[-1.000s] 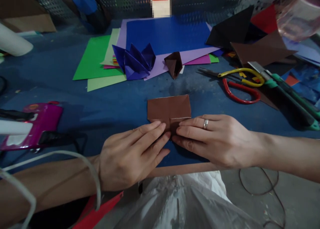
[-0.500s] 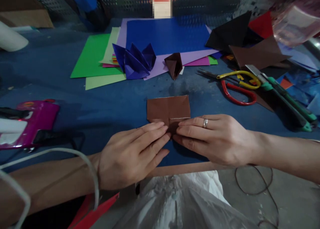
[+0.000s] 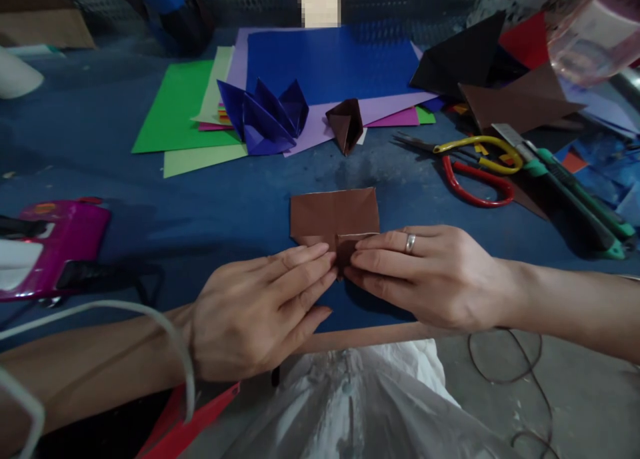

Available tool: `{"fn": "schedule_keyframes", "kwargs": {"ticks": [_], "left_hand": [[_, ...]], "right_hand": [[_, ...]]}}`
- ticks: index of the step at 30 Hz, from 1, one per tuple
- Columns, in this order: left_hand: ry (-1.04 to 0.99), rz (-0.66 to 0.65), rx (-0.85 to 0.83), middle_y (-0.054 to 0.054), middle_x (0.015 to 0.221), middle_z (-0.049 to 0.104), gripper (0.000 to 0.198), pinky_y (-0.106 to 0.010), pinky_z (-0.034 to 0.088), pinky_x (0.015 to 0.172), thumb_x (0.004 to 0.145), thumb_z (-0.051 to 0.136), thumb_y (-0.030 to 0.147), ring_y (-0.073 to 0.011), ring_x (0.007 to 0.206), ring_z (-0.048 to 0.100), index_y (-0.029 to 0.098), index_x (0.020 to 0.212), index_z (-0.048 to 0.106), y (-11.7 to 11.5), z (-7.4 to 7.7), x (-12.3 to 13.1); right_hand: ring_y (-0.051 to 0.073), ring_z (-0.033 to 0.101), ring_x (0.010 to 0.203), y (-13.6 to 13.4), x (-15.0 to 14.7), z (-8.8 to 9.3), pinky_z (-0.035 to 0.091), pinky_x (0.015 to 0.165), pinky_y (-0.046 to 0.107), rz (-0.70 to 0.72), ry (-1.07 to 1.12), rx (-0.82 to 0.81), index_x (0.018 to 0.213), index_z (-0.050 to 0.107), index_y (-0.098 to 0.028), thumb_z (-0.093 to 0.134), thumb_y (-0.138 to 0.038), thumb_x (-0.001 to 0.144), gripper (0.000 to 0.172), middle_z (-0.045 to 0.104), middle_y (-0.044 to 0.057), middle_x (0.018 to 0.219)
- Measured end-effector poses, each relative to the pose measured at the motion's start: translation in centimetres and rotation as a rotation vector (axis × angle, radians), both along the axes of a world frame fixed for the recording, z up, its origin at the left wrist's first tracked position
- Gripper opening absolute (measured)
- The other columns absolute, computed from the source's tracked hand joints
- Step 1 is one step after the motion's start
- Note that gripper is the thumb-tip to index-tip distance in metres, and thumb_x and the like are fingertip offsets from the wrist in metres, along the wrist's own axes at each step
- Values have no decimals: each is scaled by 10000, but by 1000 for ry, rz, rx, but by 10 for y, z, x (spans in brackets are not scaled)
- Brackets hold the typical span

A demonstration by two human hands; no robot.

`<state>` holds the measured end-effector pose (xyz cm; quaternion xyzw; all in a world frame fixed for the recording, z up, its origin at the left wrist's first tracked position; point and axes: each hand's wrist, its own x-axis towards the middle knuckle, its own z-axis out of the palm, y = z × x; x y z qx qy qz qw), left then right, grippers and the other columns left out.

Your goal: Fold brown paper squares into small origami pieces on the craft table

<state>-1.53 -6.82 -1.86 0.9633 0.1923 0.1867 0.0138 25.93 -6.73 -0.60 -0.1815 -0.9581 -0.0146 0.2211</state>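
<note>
So, both hands are down on the flat folded brown paper rectangle (image 3: 334,212), which lies on the blue tabletop (image 3: 225,205) near its front edge. The left hand (image 3: 250,312) and right hand (image 3: 430,275) meet fingertip to fingertip, fingers stretched out flat and pressing its small near flap, not wrapped round anything. Yellow- and red-handled scissors (image 3: 480,169) sit off to the right, with a purple-blue folded paper shape (image 3: 265,112) further back.

Dim, cool overhead light, low contrast. Soft shadows under left hand (image 3: 250,312) and right hand (image 3: 430,279), darker one right of pink glue gun (image 3: 65,245). Centre sharp. Edges bend, wide-angle. Clear container (image 3: 590,39) top right blurred, washed by glare. Top-centre patch pixelated.
</note>
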Motion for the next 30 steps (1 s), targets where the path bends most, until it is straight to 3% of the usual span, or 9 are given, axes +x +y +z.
{"fn": "schedule_keyframes", "kwargs": {"ticks": [12,24,30], "left_hand": [[-6,-55,-7,-168,1390,664,412,-423,516,1152,1015,502,291,-284,1393,559,65,1345,603,1,0,-6],[66,-116,-135,-151,1508,570,465,-412,481,1177,1041,420,331,-282,1442,508,129,1438,551,8,6,-16],[56,-140,-122,-217,1444,598,443,-421,465,1195,1019,466,283,-294,1482,452,45,1380,563,6,10,-13]], "right_hand": [[172,730,996,0,-1,1,614,816,309,-10,-12,4,996,744,-136,438,-146,1071,316,773,69,1084],[183,713,1013,0,3,2,612,810,319,12,-52,-10,1036,736,-122,418,-176,1083,326,759,89,1108],[185,720,989,-1,1,2,616,803,322,4,-30,-10,1021,743,-120,445,-164,1070,305,764,87,1076]]}}
